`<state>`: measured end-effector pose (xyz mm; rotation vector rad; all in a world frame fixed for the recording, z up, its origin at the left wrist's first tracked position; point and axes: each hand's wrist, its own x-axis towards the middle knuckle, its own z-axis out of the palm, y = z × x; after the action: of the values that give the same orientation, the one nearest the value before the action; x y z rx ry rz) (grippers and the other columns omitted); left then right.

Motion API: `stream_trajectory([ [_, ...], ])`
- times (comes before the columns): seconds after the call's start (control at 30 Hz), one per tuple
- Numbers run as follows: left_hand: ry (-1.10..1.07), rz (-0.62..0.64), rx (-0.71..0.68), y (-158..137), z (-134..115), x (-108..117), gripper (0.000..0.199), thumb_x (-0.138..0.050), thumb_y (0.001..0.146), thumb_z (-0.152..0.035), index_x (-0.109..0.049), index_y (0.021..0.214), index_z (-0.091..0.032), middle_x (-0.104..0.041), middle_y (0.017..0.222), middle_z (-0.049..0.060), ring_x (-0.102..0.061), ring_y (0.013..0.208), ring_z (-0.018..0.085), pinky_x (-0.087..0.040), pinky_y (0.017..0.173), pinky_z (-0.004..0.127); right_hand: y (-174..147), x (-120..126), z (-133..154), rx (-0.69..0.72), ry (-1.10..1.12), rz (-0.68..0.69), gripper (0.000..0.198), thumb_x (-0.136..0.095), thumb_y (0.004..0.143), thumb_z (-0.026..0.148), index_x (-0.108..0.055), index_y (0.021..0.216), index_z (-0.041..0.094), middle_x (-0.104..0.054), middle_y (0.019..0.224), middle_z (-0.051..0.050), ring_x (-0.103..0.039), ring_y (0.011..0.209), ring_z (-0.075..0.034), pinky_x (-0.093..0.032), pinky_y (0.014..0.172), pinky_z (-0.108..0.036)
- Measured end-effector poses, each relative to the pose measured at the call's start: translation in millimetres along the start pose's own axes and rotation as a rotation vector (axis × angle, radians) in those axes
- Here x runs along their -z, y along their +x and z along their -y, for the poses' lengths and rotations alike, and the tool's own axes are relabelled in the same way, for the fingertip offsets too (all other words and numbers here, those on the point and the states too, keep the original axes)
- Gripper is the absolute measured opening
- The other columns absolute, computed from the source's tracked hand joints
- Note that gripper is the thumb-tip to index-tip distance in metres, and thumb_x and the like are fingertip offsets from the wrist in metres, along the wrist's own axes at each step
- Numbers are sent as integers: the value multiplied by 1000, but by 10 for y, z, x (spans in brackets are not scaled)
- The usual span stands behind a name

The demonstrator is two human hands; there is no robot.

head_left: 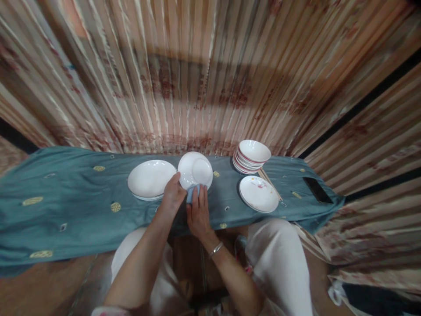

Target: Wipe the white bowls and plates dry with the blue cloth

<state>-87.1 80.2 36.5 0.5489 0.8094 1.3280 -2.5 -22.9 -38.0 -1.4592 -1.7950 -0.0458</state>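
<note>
A white bowl (187, 169), its round foot ring facing me, is tilted up above the table's middle. My left hand (174, 192) grips the bowl's left edge, thumb on the outer side. Against its lower side, my right hand (198, 213) presses a folded blue cloth (192, 193) with fingers stretched over it. Just left of the bowl, white oval plates (151, 177) lie stacked, close to my left hand. The bowl's inside is turned away from view.
A stack of red-rimmed white bowls (253, 151) stands at the right, behind flower-patterned plates (259, 193). Chopsticks (270, 183) lie beside them, and a black phone (317, 190) rests near the right end. A green cloth (88, 210) covers the narrow table; a pleated curtain (197, 87) hangs behind.
</note>
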Motion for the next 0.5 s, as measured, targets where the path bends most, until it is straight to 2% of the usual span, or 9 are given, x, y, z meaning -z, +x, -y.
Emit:
stream_trajectory([
  [0.1,-87,30,101,-19,-7,-3,10,-67,79,-30,-67,79,-19,-72,73,5,-71,91,24,-56,84,35,67,62,-5,61,-12,29,70,-39,98,15,-10,161,15,-16,167,-18,-1,156,-33,-32,119,-65],
  [0.23,-118,53,97,-61,3,6,10,-73,72,-25,-68,76,-18,-72,71,3,-71,82,22,-56,85,34,191,167,-30,99,-21,64,63,-41,96,15,-27,158,10,-24,165,-17,-3,157,-31,-28,123,-61],
  [0.37,-108,43,64,-103,67,16,11,-76,69,-23,-66,72,-18,-70,68,0,-68,68,16,-56,79,29,314,246,-84,116,-21,70,63,-39,100,23,-21,160,15,-22,166,-15,-7,157,-29,-28,123,-59],
  [0.5,-86,20,20,-140,138,-10,13,-75,71,-26,-64,70,-20,-69,67,-1,-64,62,13,-54,70,26,410,259,-142,140,-3,18,68,-39,102,32,-13,161,13,-19,167,-17,-6,157,-30,-26,124,-59],
])
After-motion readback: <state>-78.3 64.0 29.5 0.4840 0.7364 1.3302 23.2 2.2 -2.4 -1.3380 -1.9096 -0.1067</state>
